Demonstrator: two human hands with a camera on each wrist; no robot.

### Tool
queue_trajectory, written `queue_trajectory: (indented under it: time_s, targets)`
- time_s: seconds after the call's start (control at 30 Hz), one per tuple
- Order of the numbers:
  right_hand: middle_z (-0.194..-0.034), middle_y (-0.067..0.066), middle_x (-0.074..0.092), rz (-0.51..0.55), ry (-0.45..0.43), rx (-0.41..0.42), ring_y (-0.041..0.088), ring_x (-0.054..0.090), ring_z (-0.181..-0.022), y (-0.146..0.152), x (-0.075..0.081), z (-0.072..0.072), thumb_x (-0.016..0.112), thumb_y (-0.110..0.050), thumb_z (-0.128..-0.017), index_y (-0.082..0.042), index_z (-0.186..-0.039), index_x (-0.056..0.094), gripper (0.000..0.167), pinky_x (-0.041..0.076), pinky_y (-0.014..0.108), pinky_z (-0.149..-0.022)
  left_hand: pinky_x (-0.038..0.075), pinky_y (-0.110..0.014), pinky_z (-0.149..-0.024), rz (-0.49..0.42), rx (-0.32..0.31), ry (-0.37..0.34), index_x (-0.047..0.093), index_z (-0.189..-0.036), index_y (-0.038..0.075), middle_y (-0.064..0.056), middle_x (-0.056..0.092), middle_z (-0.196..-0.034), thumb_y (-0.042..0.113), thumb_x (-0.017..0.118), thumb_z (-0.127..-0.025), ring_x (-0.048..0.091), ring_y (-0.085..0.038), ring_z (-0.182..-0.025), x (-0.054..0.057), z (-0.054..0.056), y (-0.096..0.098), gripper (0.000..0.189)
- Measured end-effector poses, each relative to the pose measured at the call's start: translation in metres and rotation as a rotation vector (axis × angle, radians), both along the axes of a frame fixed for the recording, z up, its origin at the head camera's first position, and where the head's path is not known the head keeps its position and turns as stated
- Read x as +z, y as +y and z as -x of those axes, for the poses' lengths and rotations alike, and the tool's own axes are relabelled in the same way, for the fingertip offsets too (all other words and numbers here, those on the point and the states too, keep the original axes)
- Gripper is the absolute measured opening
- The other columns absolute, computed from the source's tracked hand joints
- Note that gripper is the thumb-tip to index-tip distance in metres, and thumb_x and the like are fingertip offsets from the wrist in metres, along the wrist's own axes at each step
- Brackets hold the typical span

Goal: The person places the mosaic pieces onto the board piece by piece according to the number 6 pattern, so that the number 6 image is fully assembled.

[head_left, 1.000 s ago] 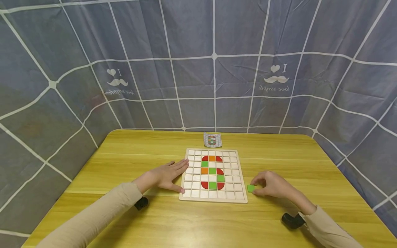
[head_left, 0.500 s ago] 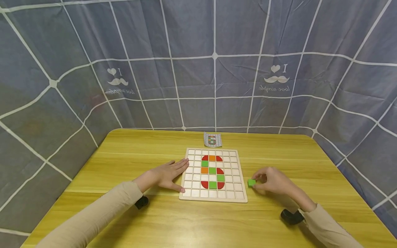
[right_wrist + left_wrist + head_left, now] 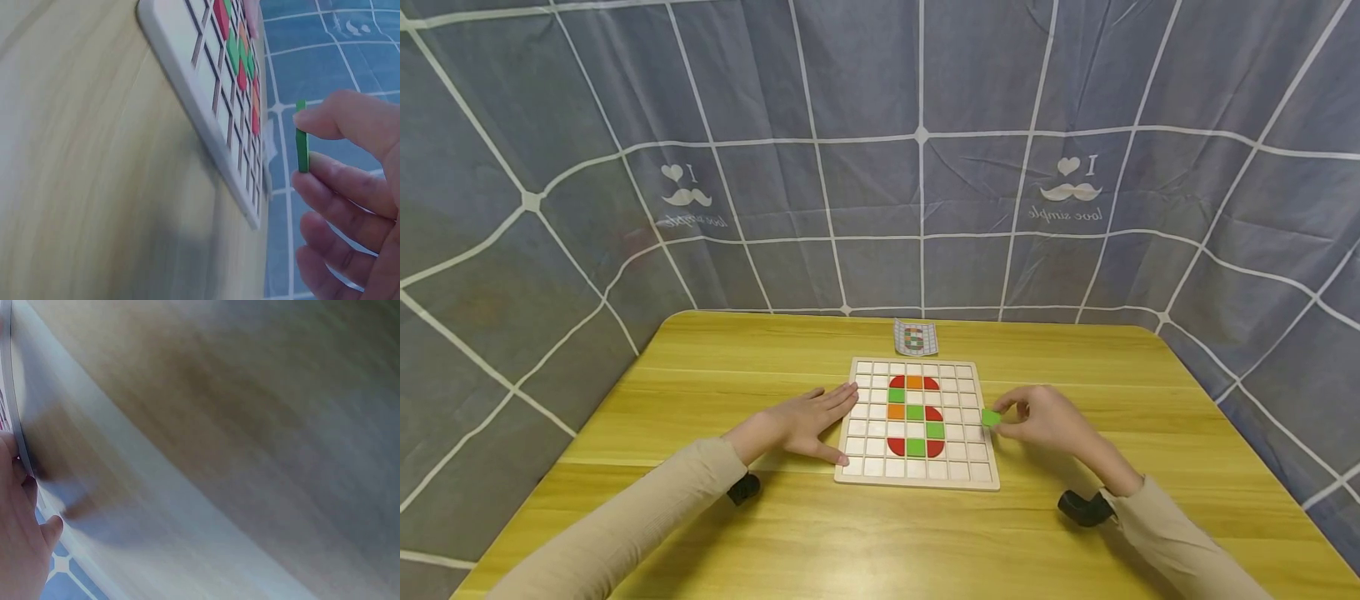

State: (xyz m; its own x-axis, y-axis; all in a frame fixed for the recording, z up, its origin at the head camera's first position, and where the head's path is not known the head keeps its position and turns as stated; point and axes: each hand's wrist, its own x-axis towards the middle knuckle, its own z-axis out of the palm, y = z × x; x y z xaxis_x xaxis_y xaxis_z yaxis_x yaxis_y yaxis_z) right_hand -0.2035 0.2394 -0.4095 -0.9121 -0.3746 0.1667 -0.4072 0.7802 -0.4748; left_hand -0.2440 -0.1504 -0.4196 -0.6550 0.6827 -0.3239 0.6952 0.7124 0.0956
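Observation:
A wooden grid board (image 3: 958,475) lies on the table, with red, orange and green tiles set in its cells in an S-like pattern. My left hand (image 3: 805,425) rests flat along the board's left edge, fingers straight; the left wrist view catches part of that hand (image 3: 25,531) at the board's rim. Between thumb and fingers, my right hand (image 3: 1048,421) pinches a green square tile (image 3: 991,417) just over the board's right edge. In the right wrist view the tile (image 3: 302,140) appears edge-on, held off the surface.
Behind the board lies a small paper card (image 3: 915,338) printed with a similar coloured pattern. The yellow wood-grain table (image 3: 760,533) runs back to a grey-blue curtain (image 3: 865,192) with white lines.
My right hand has lifted the green tile from the table beside the board and carried it leftward and away from me, to the board's right edge. My left hand has stayed put.

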Motion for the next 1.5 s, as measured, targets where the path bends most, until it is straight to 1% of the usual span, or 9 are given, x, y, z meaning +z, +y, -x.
queue_trajectory:
  time_s: [0.27,0.43,0.53,0.7,0.9,1.07,1.17,1.27,1.5]
  targets:
    - [-0.072,-0.006,0.064,0.029,-0.031,-0.001,0.005,0.043,-0.056,-0.025,0.002,0.006,0.080,-0.026,-0.076,-0.013,-0.094,0.076,0.023,0.033,0.019,-0.048,0.012,-0.046,-0.122,0.007,0.003,0.007,0.006,-0.156,0.010,-0.007,-0.001,-0.164,0.072,0.050,-0.084,0.004,-0.020,-0.151,-0.001,0.000,-0.001,0.104]
    - [-0.069,-0.006,0.063,0.043,-0.026,0.021,0.005,0.043,-0.053,-0.041,0.001,0.009,0.080,-0.026,-0.075,-0.013,-0.093,0.076,0.023,0.033,0.019,-0.046,0.013,-0.047,-0.122,0.000,-0.005,0.001,0.006,-0.156,0.010,-0.008,-0.001,-0.164,0.071,0.050,-0.085,0.004,-0.022,-0.151,0.000,0.000,-0.001,0.104]
    - [-0.075,-0.005,0.068,0.054,-0.028,0.027,0.005,0.044,-0.053,-0.050,0.000,0.011,0.081,-0.027,-0.074,-0.015,-0.092,0.076,0.022,0.033,0.019,-0.046,0.013,-0.048,-0.122,-0.003,-0.007,-0.001,0.006,-0.156,0.009,-0.009,-0.001,-0.163,0.071,0.050,-0.085,0.004,-0.023,-0.151,0.000,0.000,-0.001,0.104]
    - [-0.083,-0.005,0.070,0.049,-0.036,0.032,0.006,0.048,-0.059,-0.066,-0.001,0.016,0.081,-0.028,-0.073,-0.016,-0.091,0.076,0.021,0.037,0.020,-0.050,0.014,-0.047,-0.122,-0.007,-0.008,0.002,0.007,-0.156,0.008,-0.010,0.000,-0.163,0.070,0.051,-0.085,0.004,-0.022,-0.151,0.000,-0.001,0.000,0.103]
    - [-0.081,-0.007,0.070,0.027,-0.033,0.055,0.004,0.048,-0.058,-0.083,-0.004,0.019,0.081,-0.030,-0.074,-0.017,-0.090,0.077,0.021,0.038,0.019,-0.050,0.013,-0.045,-0.122,0.011,0.003,0.006,0.006,-0.156,0.011,-0.007,-0.002,-0.164,0.071,0.050,-0.084,0.003,-0.019,-0.151,-0.001,0.000,0.000,0.104]
    - [-0.078,-0.009,0.069,0.029,-0.070,0.059,0.005,0.049,-0.057,-0.093,-0.006,0.020,0.082,-0.034,-0.073,-0.017,-0.091,0.077,0.026,0.037,0.019,-0.049,0.011,-0.044,-0.123,0.017,0.015,0.004,0.004,-0.156,0.013,-0.004,-0.004,-0.164,0.073,0.049,-0.084,0.001,-0.017,-0.151,-0.001,0.000,0.000,0.104]
    - [-0.078,-0.010,0.069,0.031,-0.102,0.055,0.006,0.050,-0.060,-0.100,-0.006,0.020,0.082,-0.037,-0.073,-0.018,-0.092,0.077,0.028,0.039,0.020,-0.052,0.012,-0.044,-0.123,0.008,0.015,0.004,0.005,-0.156,0.012,-0.005,-0.002,-0.164,0.072,0.050,-0.084,0.003,-0.018,-0.151,-0.001,0.000,0.000,0.105]
    - [-0.080,-0.010,0.070,0.038,-0.111,0.072,0.005,0.052,-0.064,-0.107,-0.007,0.020,0.081,-0.035,-0.074,-0.017,-0.093,0.077,0.027,0.042,0.021,-0.056,0.012,-0.044,-0.123,0.005,0.011,0.006,0.005,-0.156,0.012,-0.006,-0.002,-0.164,0.072,0.050,-0.084,0.003,-0.018,-0.151,-0.001,0.000,0.000,0.105]
    - [-0.078,-0.009,0.071,0.031,-0.093,0.092,0.003,0.051,-0.058,-0.117,-0.011,0.020,0.080,-0.032,-0.074,-0.017,-0.091,0.078,0.023,0.040,0.020,-0.051,0.013,-0.045,-0.122,-0.009,0.007,0.001,0.006,-0.156,0.011,-0.006,-0.001,-0.164,0.072,0.049,-0.084,0.004,-0.019,-0.151,-0.001,0.000,-0.001,0.104]
